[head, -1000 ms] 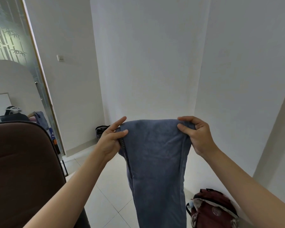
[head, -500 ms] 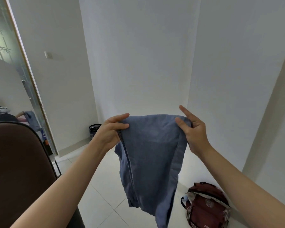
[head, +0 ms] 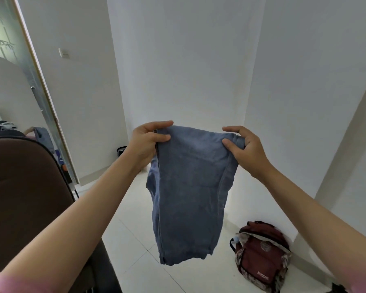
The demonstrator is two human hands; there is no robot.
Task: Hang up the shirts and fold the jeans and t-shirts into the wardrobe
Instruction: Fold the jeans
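A pair of blue jeans [head: 188,187] hangs folded over in the air in front of me, its frayed hems at the bottom well above the floor. My left hand [head: 146,142] pinches the top left corner of the fold between thumb and fingers. At the top right corner my right hand [head: 244,149] pinches the fabric the same way. Both arms reach forward at chest height. No wardrobe is in view.
A brown chair back [head: 23,187] fills the lower left. A dark red backpack [head: 262,254] lies on the white tiled floor [head: 127,235] at the lower right. A glass door [head: 11,66] stands at the left, white walls ahead, a small dark object [head: 121,150] by the far wall.
The jeans have been doubled up: a second ago they hung long past the frame's bottom, now the hems hang in view. Both hands rose slightly and kept their grip on the top corners.
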